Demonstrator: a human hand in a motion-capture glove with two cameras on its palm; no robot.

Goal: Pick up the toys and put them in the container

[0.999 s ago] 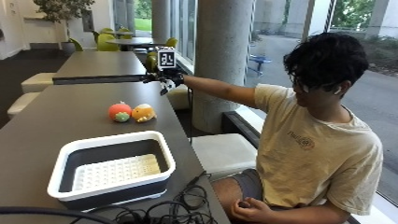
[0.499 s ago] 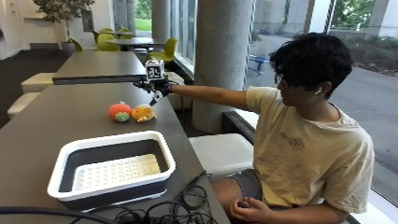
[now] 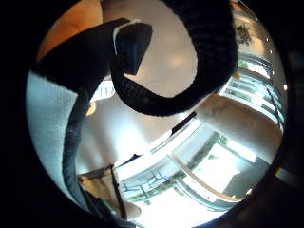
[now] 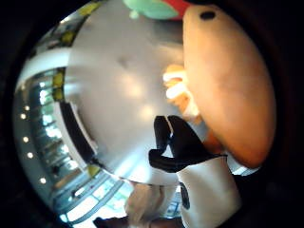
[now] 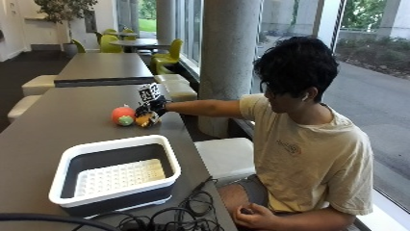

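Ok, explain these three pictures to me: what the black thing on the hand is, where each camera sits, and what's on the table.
There is no machine here. A person sits at a grey table wearing a black glove on the right hand. The ordinary picture comes from a camera beside the table. The two round ones come from small cameras on that palm, one by the thumb, one by the little finger.

On the table lie two toys side by side, an orange toy and a red toy, and nearer the camera a white-rimmed container with nothing in it yet.

The hand is down at the orange toy, which fills the thumb-side view. Whether it has a grip yet, I cannot tell.
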